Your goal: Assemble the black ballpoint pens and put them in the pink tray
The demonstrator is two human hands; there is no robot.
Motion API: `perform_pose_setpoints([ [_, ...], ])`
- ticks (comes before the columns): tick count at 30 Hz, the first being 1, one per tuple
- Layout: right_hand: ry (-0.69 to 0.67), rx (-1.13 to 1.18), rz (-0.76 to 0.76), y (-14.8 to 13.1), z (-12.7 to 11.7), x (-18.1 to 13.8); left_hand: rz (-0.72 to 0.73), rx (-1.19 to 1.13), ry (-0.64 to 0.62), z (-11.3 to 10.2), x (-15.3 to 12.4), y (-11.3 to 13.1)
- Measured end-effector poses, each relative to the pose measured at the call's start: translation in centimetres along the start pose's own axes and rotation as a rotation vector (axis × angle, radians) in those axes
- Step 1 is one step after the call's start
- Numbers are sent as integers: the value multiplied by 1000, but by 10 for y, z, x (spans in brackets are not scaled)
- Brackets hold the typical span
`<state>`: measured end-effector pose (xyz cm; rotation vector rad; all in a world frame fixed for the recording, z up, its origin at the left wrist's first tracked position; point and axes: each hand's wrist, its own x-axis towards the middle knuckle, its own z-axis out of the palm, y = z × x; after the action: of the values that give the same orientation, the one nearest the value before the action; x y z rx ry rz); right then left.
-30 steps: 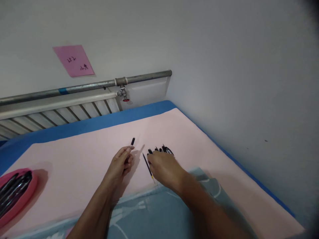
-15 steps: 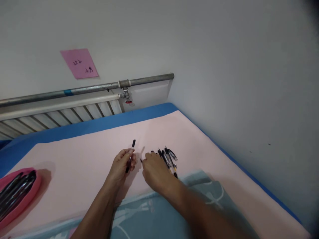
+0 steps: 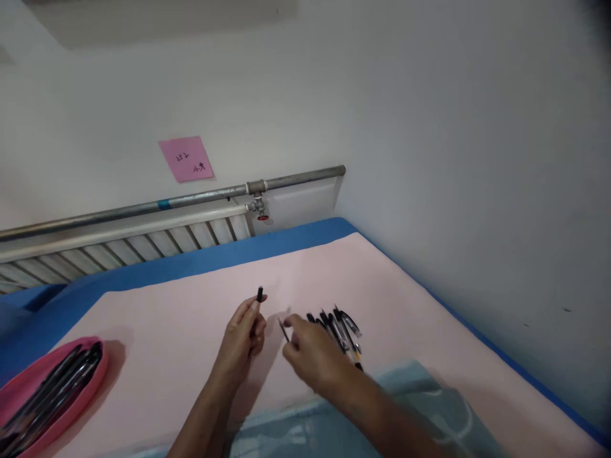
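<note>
My left hand (image 3: 244, 331) is closed, with thumb and fingers round a black pen piece (image 3: 259, 294) whose dark end sticks up above the fingertips. The rest of that piece is hidden in the hand. Just to the right, my right hand (image 3: 312, 353) pinches a thin, dark, stick-like pen part (image 3: 283, 329), slightly blurred; its exact kind cannot be made out. A gap separates the two held parts. Beyond my right hand, several black and clear pen parts (image 3: 341, 331) lie in a loose bunch on the pink sheet (image 3: 176, 343), partly covered by that hand.
At the left, a pink oval basket (image 3: 102, 366) holds several shiny black pens (image 3: 62, 388). A blue-green patterned cloth (image 3: 286, 439) lies along the front, under my forearms. Behind the blue edge (image 3: 286, 236) are a radiator (image 3: 157, 245), a pipe with a valve, and walls.
The camera view has tilted up. My right hand has drawn back from the bunch, and the thin part in it now shows more clearly. The pen piece in my left hand shows less.
</note>
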<state>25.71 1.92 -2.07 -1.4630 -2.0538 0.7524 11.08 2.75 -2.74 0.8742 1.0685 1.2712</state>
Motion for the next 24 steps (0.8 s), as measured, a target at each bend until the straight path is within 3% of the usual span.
perform_pose_setpoints([
  [4, 223, 719, 167, 11, -33, 6, -51, 51, -147, 4, -5, -3],
  [7, 409, 1197, 132, 14, -51, 7, -110, 108, -243, 8, -10, -6],
  [9, 528, 1355, 99, 14, -56, 7, -147, 139, -285, 11, -12, -7],
  [12, 585, 1395, 81, 11, -56, 6, -165, 167, -318, 13, -15, -8],
  [24, 536, 1275, 66, 11, -49, 4, -158, 203, -356, 15, -18, -7],
])
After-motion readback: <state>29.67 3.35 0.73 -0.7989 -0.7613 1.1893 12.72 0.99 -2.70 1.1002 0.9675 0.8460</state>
